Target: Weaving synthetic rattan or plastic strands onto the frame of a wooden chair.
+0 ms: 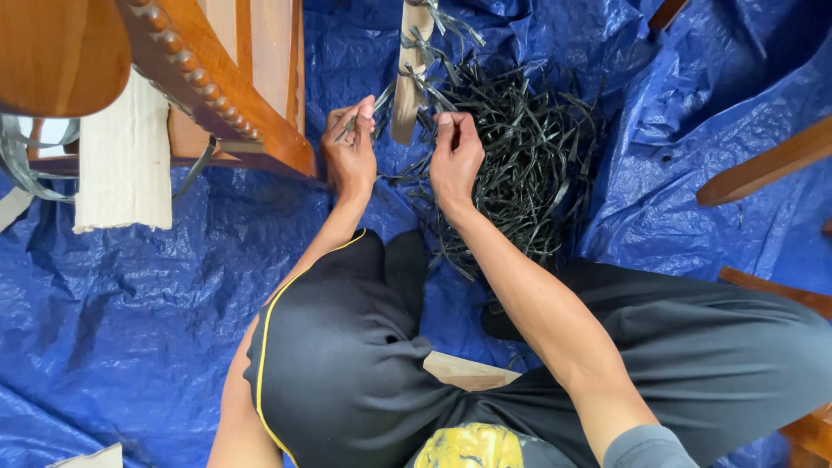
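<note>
So the dark strip (374,106) I'm working is pulled between my two hands, running up against a pale wooden slat (407,82) that stands up in front of me and already has a few of these strips knotted around it higher up. My left hand (351,152) is pinching one end of the strip between thumb and fingertips, held up just left of the slat. My right hand (455,156) is closed on the other bit, fingers curled in tight right at the base of the slat, basically touching it. Just behind and to the right of my right hand there's a big loose pile of the same black strips (529,160), all tangled, lying on the blue tarp (130,321) that covers the whole floor around me. I'm sitting low with my knees spread, black shorts with a yellow seam on the left leg, darker trousers-looking fabric on the right, and a bit of light wood (468,371) peeks out between my legs. Off to the upper left is a brown wooden chair frame (234,95) with round studs along its edge and some pale webbing (126,160) hanging off it. More brown wooden pieces (763,169) stick in from the right edge.
</note>
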